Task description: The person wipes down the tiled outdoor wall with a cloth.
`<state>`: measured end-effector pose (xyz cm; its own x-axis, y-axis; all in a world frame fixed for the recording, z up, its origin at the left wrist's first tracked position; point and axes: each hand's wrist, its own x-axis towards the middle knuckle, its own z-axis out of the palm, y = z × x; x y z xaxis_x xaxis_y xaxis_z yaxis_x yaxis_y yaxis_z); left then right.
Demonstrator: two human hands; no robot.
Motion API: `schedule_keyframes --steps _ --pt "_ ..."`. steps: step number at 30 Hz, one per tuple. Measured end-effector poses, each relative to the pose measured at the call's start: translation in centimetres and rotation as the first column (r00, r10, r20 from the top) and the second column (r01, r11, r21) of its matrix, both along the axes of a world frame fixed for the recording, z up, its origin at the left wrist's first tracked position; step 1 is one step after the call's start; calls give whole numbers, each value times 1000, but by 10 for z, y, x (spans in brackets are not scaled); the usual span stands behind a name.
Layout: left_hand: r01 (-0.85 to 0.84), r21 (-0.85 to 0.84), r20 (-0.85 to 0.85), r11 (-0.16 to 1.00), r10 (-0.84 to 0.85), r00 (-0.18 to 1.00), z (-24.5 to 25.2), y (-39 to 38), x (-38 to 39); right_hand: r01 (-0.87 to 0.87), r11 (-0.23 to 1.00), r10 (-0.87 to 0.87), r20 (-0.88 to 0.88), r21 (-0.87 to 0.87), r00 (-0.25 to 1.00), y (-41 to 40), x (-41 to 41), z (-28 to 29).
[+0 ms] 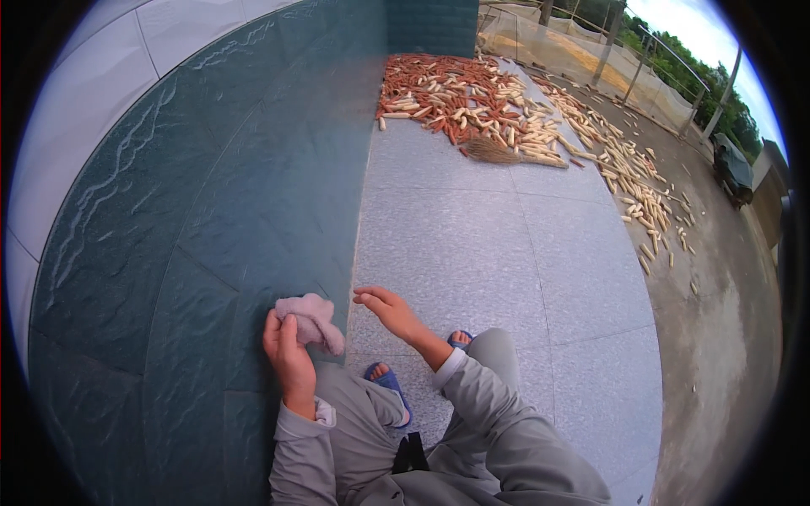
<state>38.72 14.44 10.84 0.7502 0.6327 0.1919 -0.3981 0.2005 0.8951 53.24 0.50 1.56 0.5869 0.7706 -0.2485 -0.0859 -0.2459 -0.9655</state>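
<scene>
A pink cloth (308, 318) is pinched between the thumb and fingers of my left hand (291, 354), in front of the dark green tiled wall (209, 253). To the right of the cloth, my right hand (389, 310) holds nothing; its fingers reach toward the line where wall and floor meet, with a gap between them and the cloth. Both forearms are in grey sleeves with the cuffs turned back. Below my hands are my knees in grey trousers and my feet in blue slippers (391, 382).
Corn cobs, reddish and pale, are heaped (455, 95) at the far end of the tiled floor (455, 253), with a straw broom (490, 152) at their near edge. More cobs (645, 202) lie scattered on the concrete at right. Beyond stand netting (569, 47) and a covered vehicle (733, 166).
</scene>
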Motion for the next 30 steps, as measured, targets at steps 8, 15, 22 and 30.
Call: schedule_keyframes --steps 8,15,22,30 --pt "51 931 -143 361 233 962 -32 -23 -15 274 773 376 -761 572 528 39 -69 -9" --pt "81 923 -281 376 517 808 -88 -27 -108 349 655 292 -650 670 701 63 -62 26" --pt "271 934 -357 235 552 754 -85 -25 -100 -231 698 -388 629 678 673 149 -88 128" --pt "206 942 -323 265 548 772 -90 -27 -99 151 778 -501 457 610 735 181 -26 91"
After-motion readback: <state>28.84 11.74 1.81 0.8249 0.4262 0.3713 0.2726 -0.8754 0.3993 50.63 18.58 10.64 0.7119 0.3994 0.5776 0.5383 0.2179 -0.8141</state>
